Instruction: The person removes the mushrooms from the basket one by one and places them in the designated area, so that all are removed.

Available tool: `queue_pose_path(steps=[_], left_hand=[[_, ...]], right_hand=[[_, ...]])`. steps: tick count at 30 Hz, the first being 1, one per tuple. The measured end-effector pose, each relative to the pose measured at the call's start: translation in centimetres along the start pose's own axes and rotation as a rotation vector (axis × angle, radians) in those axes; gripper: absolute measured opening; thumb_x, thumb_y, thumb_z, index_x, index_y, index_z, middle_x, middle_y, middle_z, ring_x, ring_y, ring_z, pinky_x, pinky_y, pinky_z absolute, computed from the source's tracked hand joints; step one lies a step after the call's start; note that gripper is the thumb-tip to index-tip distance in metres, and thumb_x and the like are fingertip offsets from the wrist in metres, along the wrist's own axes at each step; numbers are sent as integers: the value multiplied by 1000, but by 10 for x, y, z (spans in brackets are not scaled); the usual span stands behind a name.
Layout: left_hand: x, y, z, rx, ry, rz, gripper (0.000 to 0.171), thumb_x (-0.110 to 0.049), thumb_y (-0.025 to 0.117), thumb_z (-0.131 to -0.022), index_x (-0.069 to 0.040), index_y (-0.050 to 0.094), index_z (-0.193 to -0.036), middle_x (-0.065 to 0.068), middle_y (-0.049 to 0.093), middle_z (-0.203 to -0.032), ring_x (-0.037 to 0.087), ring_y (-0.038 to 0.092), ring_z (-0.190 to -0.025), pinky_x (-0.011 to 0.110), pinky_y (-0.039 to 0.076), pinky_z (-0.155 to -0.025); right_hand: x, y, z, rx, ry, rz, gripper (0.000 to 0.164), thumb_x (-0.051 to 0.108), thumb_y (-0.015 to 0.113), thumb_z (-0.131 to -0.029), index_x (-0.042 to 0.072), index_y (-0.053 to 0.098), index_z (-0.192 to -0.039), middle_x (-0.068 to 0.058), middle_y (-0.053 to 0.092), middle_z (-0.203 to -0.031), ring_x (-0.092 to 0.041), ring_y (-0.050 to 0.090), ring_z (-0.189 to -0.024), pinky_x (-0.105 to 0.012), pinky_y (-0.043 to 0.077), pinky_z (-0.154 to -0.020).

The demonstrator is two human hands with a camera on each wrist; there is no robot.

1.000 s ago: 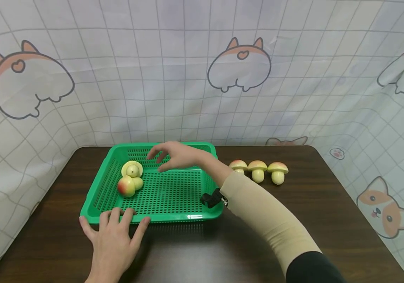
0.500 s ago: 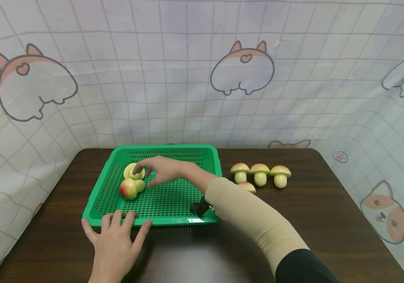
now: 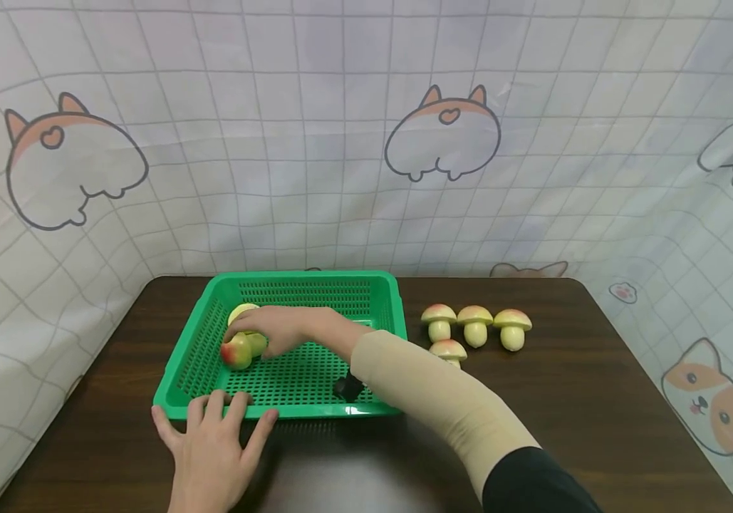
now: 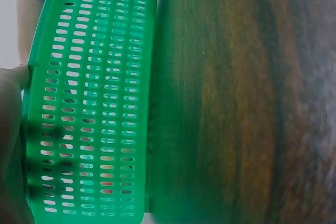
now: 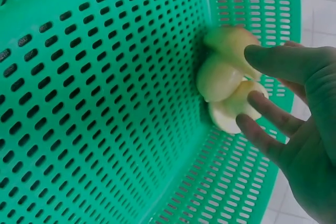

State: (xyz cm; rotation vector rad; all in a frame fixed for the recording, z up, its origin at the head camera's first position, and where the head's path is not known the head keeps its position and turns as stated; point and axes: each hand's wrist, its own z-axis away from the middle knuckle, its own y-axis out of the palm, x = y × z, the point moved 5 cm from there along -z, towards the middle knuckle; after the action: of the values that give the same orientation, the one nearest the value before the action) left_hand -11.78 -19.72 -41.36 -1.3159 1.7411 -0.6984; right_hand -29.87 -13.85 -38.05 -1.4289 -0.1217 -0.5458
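In the head view, two toy mushrooms lie at the left end of a green plastic basket [image 3: 366, 409]. One mushroom [image 3: 238, 354] is on its side, its red-tinged cap to the left; the pale mushroom [image 3: 240, 311] behind is partly covered by my right hand [image 3: 279, 328]. That hand reaches down over them, index finger near the cap and thumb by the stem. From the right wrist, its fingers are spread around the mushrooms [image 5: 220, 80], thumb overlapping the topmost cap. My left hand [image 3: 212, 449] rests spread on the basket's front rim, fingertips over the edge.
To the right of the basket, several more toy mushrooms [image 3: 475, 326] stand on the dark wooden table [image 3: 571, 399], one partly behind the right sleeve [image 3: 443, 399]. A white grid-patterned cloth [image 3: 315, 142] with cartoon corgis hangs behind the table and along its sides.
My right hand has moved left and down, from above the middle of the basket to the mushrooms at its left end. The left hand has stayed on the rim.
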Motion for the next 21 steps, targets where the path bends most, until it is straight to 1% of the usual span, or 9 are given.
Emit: queue_pose_path(steps=[3,8,11,15,21], left_hand=[[0,-1,1,-5,7,3,47,-54,64,-98,-7,68,-102,17,60,-103,48,50,-106,85,-7,-102],[0,-1,1,-6,11,6,47,-53,64,-98,-7,68,-102,17,60,-102,49,50,-107,84,-8,-102],[0,-1,0,-1,6,8,46,-53,64,-98,-7,68,-102,16,60,-102,48,50,-106,84,-9,-102],[0,0,1,0,-1,7,47,-54,64,-98,-8,68,-103,15,60,-102,46,51,-104,84,-9,-102],[0,0,2,-13,5,7,47,-53,64,-98,-7,68,-103,15,60,-101,45,51,-102,84,-9,-103]], right_hand=[[0,5,-4,36,23,13,62,6,75,-93,23,53,-149,9,51,-146,-9,44,-132,-22,37,-104],[-2,9,-7,75,34,26,61,7,72,-96,25,51,-151,12,45,-152,-6,38,-138,-23,36,-108],[-3,11,-8,84,40,22,62,7,70,-97,26,49,-152,12,42,-156,-5,35,-141,-23,35,-109],[-3,14,-9,97,58,33,63,8,68,-99,28,46,-154,9,33,-162,-6,28,-146,-23,34,-110],[-1,16,-10,112,99,69,65,13,68,-100,33,43,-156,5,24,-166,-8,21,-149,-23,37,-107]])
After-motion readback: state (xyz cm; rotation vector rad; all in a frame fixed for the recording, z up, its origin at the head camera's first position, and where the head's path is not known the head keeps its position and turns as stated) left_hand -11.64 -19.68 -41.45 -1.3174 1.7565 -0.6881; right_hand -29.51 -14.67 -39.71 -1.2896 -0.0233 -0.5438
